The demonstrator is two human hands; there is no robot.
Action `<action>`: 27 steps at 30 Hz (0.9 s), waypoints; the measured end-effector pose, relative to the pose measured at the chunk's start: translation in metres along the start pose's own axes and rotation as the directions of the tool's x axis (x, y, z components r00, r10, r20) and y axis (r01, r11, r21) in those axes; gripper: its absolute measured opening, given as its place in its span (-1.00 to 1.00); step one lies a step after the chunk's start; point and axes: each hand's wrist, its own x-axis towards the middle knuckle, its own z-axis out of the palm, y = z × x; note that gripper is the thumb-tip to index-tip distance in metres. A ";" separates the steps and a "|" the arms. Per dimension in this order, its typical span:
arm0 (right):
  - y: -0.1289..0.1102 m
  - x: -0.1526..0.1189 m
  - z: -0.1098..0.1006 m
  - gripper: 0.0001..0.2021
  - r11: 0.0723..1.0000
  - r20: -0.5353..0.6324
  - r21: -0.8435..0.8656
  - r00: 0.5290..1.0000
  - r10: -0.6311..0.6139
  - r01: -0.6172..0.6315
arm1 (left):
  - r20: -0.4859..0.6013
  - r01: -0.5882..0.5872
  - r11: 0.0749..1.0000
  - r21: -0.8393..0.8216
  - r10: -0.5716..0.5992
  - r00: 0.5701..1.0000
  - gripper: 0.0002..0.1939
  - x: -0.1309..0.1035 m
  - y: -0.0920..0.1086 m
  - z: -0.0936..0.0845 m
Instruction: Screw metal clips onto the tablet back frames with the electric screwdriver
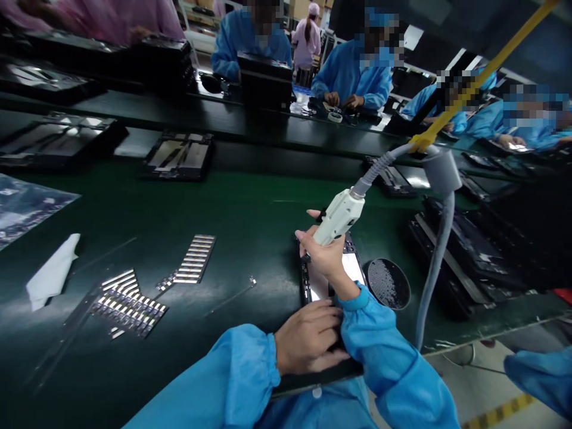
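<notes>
Right hand (329,257) grips pale electric screwdriver (342,214) over opened flat device (352,268); left hand (308,341) across device's near end; round black dish (404,293) of small screws (383,281) beside, right

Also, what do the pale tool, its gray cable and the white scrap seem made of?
Pale tool: probably hard plastic, satin, judging by moulded edges and soft highlights. Gray cable: likely rubber or plastic sheath, matte, bending smoothly. White scrap: perhaps paper or cloth, matte, with uneven edges.
</notes>
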 end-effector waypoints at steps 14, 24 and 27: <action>0.002 -0.003 0.001 -0.70 0.999 0.019 -0.023 1.000 -0.023 0.023 | 0.059 0.017 1.000 -0.014 -0.016 0.998 -0.70 -0.001 -0.001 0.000; 0.007 -0.007 0.004 -0.90 0.994 0.036 -0.094 0.998 -0.045 0.048 | 0.212 -0.073 0.955 0.287 0.011 0.977 -0.73 -0.006 0.031 -0.001; -0.008 -0.003 -0.002 -0.84 0.996 0.001 -0.048 0.997 -0.081 0.081 | 0.196 -0.055 0.910 0.412 -0.029 0.980 -0.76 -0.005 0.035 0.000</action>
